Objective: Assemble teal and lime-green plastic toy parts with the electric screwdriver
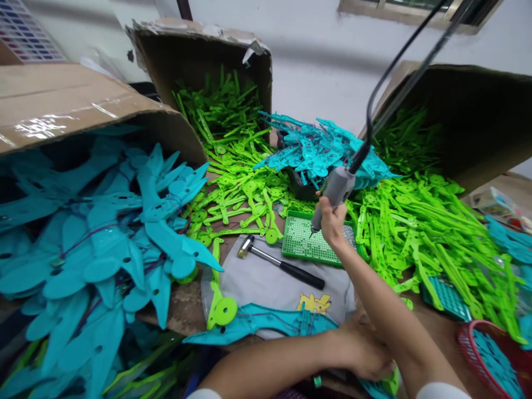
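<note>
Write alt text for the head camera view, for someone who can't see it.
Person's right hand holds a gray corded screwdriver over a green tray, left hand lower, by a long blue piece. A hammer lies nearby, amid heaps of blue parts and green parts.

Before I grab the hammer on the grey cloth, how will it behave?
The hammer is probably head-heavy, given its shiny, metal-looking head. Its straight metallic shaft should feel stiff. Rolling seems unlikely: the head sits crosswise.

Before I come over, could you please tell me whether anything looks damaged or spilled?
The back cardboard box looks damaged: its upper rim is ragged, with a torn pale flap hanging down. Green parts also spill loosely out of its mouth.
</note>
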Tool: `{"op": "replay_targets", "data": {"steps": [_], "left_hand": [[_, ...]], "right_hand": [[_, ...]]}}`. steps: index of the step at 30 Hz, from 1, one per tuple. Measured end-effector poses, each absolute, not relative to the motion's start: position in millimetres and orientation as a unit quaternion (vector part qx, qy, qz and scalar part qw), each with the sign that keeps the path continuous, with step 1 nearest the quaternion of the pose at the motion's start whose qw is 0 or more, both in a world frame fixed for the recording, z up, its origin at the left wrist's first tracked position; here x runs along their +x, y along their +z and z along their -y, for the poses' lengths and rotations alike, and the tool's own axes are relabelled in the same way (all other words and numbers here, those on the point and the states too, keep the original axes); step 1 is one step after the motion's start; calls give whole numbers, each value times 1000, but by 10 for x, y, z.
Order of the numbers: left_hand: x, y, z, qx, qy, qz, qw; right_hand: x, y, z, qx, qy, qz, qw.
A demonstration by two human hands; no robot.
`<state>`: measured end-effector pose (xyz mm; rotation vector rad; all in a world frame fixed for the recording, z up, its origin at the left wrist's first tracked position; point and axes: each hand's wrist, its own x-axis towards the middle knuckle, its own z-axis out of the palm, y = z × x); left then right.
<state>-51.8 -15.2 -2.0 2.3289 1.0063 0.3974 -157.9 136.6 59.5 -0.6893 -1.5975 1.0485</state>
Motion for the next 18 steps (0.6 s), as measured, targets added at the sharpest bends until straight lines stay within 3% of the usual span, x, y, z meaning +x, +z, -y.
{"op": "replay_targets", "data": {"steps": [5,18], "left_hand": [[-489,-67,133,884,166,-345,270],[-473,-140,102,892,23,-325,314]], "right_hand": [[-1737,422,-1327,-280,457,679,501],[-1835,164,-1280,-270,465,674,507]]}}
